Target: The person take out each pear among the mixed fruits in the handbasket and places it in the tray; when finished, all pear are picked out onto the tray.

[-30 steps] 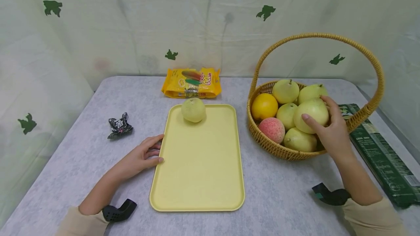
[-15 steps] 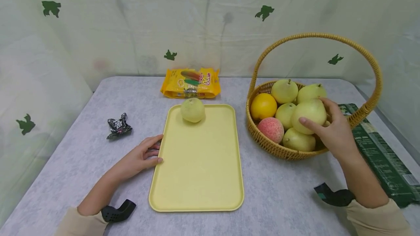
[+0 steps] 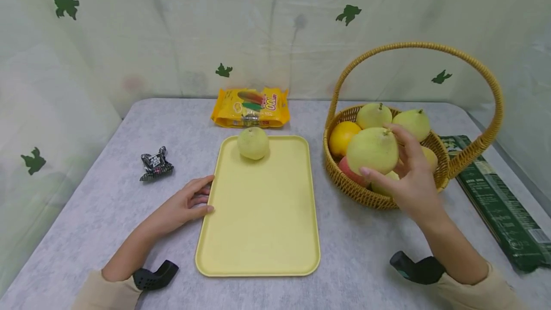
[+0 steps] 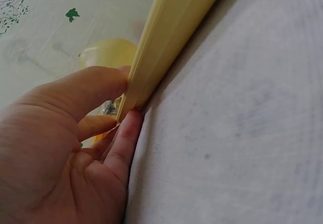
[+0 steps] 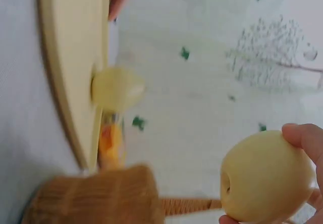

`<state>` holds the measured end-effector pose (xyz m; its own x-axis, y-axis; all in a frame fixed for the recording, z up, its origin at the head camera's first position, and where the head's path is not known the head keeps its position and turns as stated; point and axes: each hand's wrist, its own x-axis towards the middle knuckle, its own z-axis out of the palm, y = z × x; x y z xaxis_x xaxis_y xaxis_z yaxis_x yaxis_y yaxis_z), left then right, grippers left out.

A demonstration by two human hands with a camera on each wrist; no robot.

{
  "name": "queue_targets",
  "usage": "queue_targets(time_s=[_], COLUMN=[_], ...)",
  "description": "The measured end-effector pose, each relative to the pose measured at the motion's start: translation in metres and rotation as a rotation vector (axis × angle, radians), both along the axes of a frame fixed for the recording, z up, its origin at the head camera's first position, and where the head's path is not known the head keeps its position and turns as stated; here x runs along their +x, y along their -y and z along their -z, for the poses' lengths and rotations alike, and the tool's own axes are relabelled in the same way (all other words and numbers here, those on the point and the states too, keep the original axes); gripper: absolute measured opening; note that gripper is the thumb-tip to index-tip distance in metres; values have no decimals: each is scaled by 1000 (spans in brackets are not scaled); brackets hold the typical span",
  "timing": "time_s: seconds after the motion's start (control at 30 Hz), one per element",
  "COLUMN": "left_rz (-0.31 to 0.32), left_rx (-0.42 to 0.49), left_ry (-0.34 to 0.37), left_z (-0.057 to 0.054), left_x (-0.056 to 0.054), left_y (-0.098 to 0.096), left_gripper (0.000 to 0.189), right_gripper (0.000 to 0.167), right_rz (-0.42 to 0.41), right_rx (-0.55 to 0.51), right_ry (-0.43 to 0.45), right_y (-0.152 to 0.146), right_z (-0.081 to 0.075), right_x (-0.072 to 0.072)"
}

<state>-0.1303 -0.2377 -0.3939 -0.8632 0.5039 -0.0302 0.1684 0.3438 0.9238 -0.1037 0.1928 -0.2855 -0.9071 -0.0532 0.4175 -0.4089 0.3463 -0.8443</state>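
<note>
My right hand (image 3: 415, 181) holds a pale yellow-green pear (image 3: 372, 151) between thumb and fingers, its stem at the top right. In the head view the pear overlaps the front of a wicker basket (image 3: 374, 200) and covers part of the fruit inside. The right wrist view shows its smooth side and a small dimple. My left hand (image 3: 181, 209) is at the left edge of a yellow tray (image 3: 262, 224), thumb and index fingertip over the rim, other fingers tucked low against the outer wall. Near the tray's far end sits another pale green fruit (image 3: 253, 143).
In the basket are more pears (image 3: 414, 124), an orange (image 3: 343, 137) and a pink peach-like fruit (image 3: 350, 172). A yellow snack packet (image 3: 251, 108) lies behind the tray, a black wrapper (image 3: 156, 164) to its left, a green package (image 3: 499, 204) beyond the basket. The basket's handle (image 3: 415, 45) arches high.
My right hand has lifted the pear from the basket's right side and carried it left, over the front fruit. The left hand has stayed at the tray.
</note>
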Motion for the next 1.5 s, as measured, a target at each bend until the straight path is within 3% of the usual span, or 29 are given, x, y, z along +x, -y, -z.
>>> queue_targets(time_s=[0.13,0.27,0.53,0.7,0.83,1.07,1.37,1.5], left_rz=[-1,-2,1,-3,-4,0,3,3], left_rx=[-4,-1,7,2,-1,-3,-2,3], left_ry=[11,11,10,21,27,23,27,29], left_z=[-1,-1,1,2,1,1,-1,-1], left_x=[0,0,0,0,0,0,0,0], left_y=[0,1,1,1,1,1,0,0], left_gripper=[74,74,73,74,74,74,75,74], right_gripper=[78,76,72,71,74,74,76,76], right_rz=[-122,-198,-188,-147,-87,-57,-80,-116], right_rx=[-85,-105,-169,-170,-133,-94,-86,-100], right_ry=[-33,-9,156,205,273,283,309,283], right_y=[29,59,109,124,127,128,125,125], right_z=[-6,-4,23,44,56,75,92,91], right_x=[-6,-24,-71,-88,-95,-107,-113,-110])
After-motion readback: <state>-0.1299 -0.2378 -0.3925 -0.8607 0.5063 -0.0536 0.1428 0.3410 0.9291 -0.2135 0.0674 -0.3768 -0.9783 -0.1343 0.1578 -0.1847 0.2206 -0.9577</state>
